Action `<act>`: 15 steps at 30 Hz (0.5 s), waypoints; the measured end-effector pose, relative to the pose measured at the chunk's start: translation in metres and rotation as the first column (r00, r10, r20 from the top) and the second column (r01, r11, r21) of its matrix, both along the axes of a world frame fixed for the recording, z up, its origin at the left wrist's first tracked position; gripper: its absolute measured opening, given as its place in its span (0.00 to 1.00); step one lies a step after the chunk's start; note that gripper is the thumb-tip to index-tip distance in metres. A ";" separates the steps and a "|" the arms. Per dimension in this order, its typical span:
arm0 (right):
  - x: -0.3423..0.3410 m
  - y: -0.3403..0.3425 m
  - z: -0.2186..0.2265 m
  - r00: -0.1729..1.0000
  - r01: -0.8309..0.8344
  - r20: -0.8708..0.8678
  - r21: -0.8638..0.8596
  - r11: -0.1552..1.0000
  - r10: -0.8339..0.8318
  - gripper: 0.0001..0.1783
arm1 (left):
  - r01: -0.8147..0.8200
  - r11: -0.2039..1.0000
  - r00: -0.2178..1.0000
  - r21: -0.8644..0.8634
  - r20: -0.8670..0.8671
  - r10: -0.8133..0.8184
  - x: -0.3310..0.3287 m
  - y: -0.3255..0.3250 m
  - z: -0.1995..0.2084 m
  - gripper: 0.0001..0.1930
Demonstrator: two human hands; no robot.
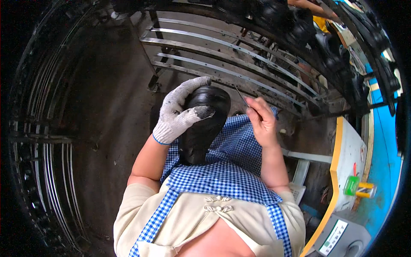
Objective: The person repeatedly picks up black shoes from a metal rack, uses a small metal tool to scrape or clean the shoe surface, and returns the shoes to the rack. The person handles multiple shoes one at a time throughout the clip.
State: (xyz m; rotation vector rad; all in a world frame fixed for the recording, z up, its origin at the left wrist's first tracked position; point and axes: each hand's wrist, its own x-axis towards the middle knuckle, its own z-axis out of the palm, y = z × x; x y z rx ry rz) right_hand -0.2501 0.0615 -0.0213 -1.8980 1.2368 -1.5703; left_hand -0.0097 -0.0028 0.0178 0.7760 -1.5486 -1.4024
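Note:
A black shoe [220, 112] is held up in front of my chest, its rounded toe pointing away from me. My left hand [176, 107], in a whitish knit glove with dark stains, is wrapped round its left side, the thumb lying across the top. My bare right hand [263, 119] is just right of the shoe, fingers pinched on a thin, pointed metal tool [242, 97]. The tool's tip sticks up and to the left, apart from the shoe. Below the shoe, a blue checked apron [218, 180] covers my lap.
Ahead stands a metal-barred rack [205, 47]. Several black shoes [329, 47] line the upper right, with another person's arm [314, 6] beyond. At right are a yellow-edged white panel [346, 150], a blue surface [387, 167], a green-and-yellow container [358, 187] and a grey machine [344, 235].

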 end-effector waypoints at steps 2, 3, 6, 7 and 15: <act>0.007 0.003 0.041 0.991 -0.060 -0.122 -0.076 0.995 0.051 0.19 | 0.059 0.997 0.998 0.045 0.016 -0.060 -0.001 0.002 0.000 0.39; 0.007 0.004 0.053 0.980 -0.076 -0.189 -0.044 0.996 0.066 0.19 | 0.078 0.993 0.997 0.084 0.012 -0.079 -0.002 0.005 0.005 0.40; 0.009 0.009 0.074 0.929 -0.083 -0.360 0.037 0.996 0.090 0.19 | 0.086 0.996 0.996 -0.007 0.022 -0.086 -0.003 0.006 0.003 0.36; 0.010 0.011 0.078 0.913 -0.057 -0.402 0.047 0.997 0.071 0.19 | 0.076 0.996 0.996 -0.035 0.049 -0.074 -0.004 0.006 0.001 0.36; 0.011 0.017 0.080 0.875 0.059 -0.483 0.050 0.997 -0.027 0.20 | 0.053 0.998 0.997 -0.026 0.065 -0.052 -0.005 0.011 -0.002 0.36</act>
